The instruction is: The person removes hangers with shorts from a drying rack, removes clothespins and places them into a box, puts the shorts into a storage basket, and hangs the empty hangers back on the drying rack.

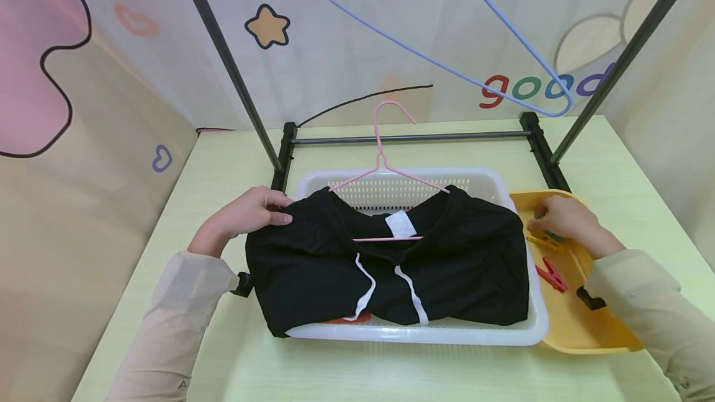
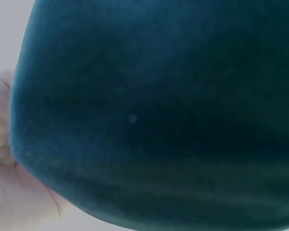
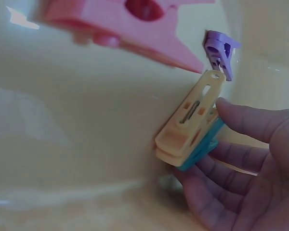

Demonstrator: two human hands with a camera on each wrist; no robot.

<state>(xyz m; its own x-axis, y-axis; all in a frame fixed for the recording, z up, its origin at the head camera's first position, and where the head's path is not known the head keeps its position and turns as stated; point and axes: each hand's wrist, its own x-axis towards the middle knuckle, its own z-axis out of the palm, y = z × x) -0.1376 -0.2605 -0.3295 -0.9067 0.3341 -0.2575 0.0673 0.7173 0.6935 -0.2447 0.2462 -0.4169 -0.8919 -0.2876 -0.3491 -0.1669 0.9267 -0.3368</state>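
Note:
A black drawstring top (image 1: pixel 463 253) with two white cords hangs on a pink hanger (image 1: pixel 378 141) and lies across the white basket (image 1: pixel 536 327). My left hand (image 1: pixel 242 216) pinches its left shoulder between thumb and fingers; dark cloth fills most of the left wrist view. My right hand (image 1: pixel 570 219) reaches into the yellow tray (image 1: pixel 592 321). In the right wrist view its thumb and curled fingers hold a teal clothespin (image 3: pixel 202 151), with a yellow clothespin (image 3: pixel 190 120) lying against it. A pink-red clothespin (image 3: pixel 130 29) and a purple one (image 3: pixel 219 50) are close by.
Behind the basket stands a black metal rack, its crossbar (image 1: pixel 413 138) low and its posts (image 1: pixel 223 54) slanting upward at both sides. A blue hanger (image 1: pixel 419 51) hangs above. A printed curtain (image 1: pixel 313 79) closes off the back of the pale table (image 1: pixel 240 358).

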